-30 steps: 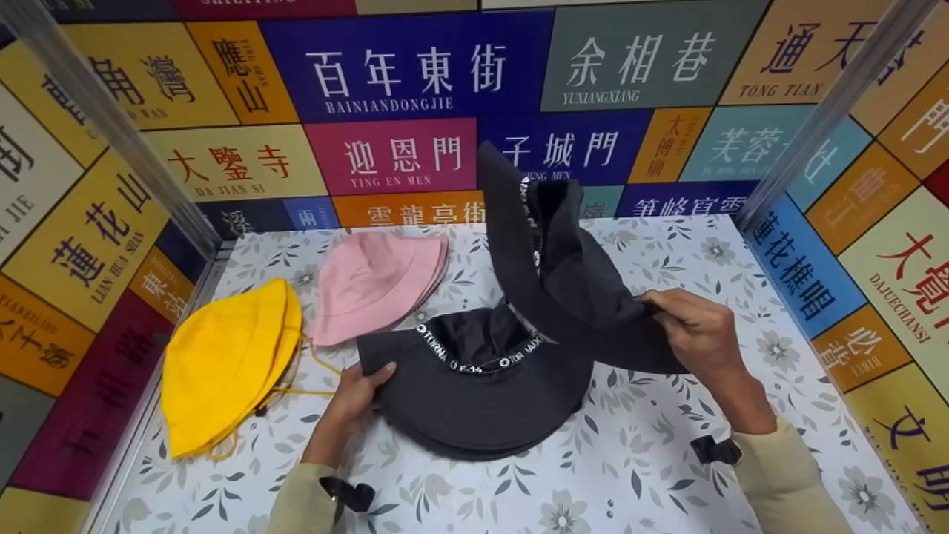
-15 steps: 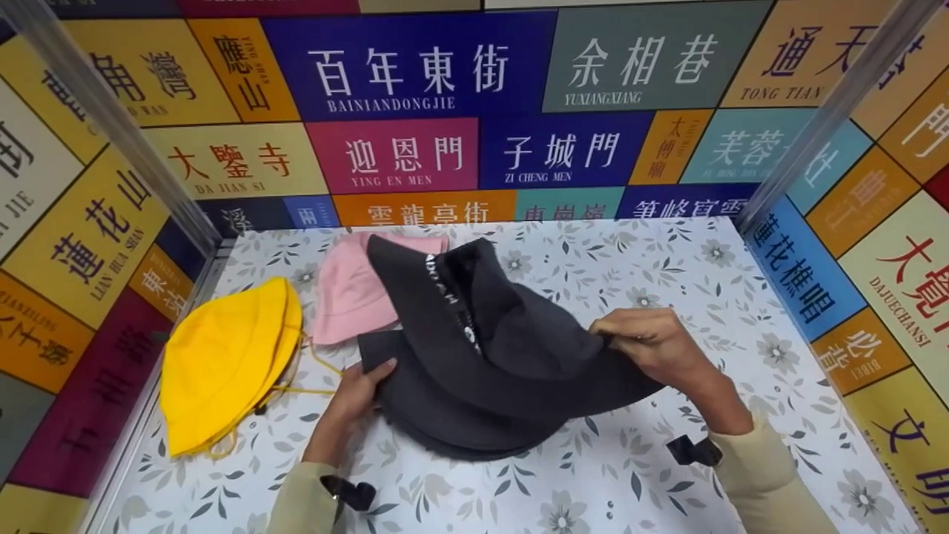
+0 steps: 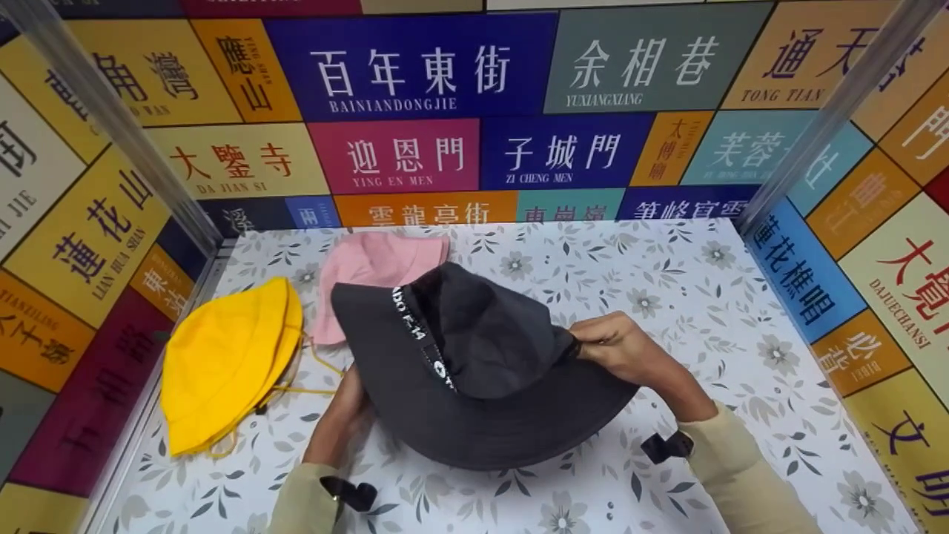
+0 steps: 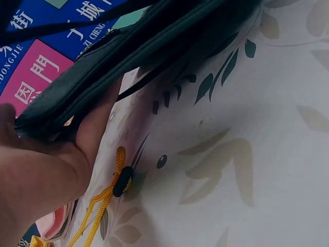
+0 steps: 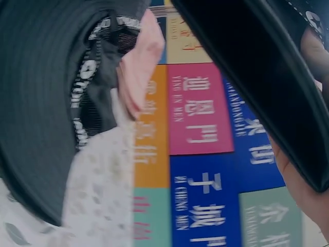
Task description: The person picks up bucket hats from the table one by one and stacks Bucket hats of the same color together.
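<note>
My right hand (image 3: 623,348) pinches the brim of a black bucket hat (image 3: 511,430) at its right side. This hat lies tilted over another black bucket hat (image 5: 36,103), which it hides in the head view. White lettering runs along the inner band of each. My left hand (image 3: 345,408) holds the lower hat's brim at the left, its fingers covered in the head view. In the left wrist view, thumb and fingers grip stacked black brim edges (image 4: 77,87). The right wrist view shows the right hand's fingers (image 5: 303,195) around the upper brim.
Pink bucket hats (image 3: 356,267), nested, lie behind the black ones. At the left are yellow bucket hats (image 3: 222,363) with a yellow cord and a black toggle (image 4: 122,181). A floral-patterned tabletop (image 3: 741,326) meets colourful lettered panels (image 3: 408,59) at the back and sides.
My right hand has moved left and down, bringing its black hat from raised at the right to over the lower black hat. The left hand has stayed at the lower hat's left edge.
</note>
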The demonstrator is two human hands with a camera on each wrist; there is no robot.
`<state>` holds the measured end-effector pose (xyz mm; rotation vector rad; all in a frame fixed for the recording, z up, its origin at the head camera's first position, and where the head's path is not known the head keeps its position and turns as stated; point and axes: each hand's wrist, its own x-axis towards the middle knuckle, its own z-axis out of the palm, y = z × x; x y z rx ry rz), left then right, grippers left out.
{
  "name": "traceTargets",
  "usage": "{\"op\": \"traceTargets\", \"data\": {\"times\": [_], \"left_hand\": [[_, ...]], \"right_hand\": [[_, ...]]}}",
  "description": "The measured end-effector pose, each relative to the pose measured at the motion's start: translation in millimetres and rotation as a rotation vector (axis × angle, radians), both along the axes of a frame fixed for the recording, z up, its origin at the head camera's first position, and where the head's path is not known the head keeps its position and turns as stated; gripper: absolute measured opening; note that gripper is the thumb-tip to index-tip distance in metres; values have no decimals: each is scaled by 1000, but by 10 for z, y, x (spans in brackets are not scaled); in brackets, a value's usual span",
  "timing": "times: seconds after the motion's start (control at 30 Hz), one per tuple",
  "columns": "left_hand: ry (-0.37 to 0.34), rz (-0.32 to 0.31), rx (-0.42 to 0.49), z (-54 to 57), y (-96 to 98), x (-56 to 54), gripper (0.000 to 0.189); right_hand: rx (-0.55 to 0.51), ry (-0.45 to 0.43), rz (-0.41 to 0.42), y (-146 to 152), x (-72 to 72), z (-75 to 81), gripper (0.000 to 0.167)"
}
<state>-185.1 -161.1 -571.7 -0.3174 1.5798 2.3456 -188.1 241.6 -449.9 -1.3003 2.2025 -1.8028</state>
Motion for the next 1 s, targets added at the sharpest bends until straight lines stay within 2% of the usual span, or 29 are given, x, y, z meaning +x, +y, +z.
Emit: {"op": "traceTargets", "data": {"times": [0.17, 0.3, 0.57, 0.7, 0.8, 0.9, 1.0], "left_hand": [[-43, -45, 23, 18, -9, -33, 54], [-68, -75, 23, 29, -17, -47, 71], [-70, -55, 27, 23, -32, -39, 73], [-67, -97, 15, 47, -34, -25, 81], [-45, -115, 6, 55, -12, -25, 81], [-43, -89, -35, 45, 23, -25, 70], [-42, -40, -148, 22, 56, -24, 50]], "right_hand": [[39, -167, -51, 14, -117, -159, 22], [102, -235, -82, 36, -206, -233, 15], [266, -270, -123, 92, -380, -388, 14], [367, -263, -182, 83, -474, -464, 13], [450, -235, -209, 43, -517, -515, 14], [497, -220, -236, 0, -537, -567, 15], [523, -210, -289, -28, -547, -618, 17]]}}
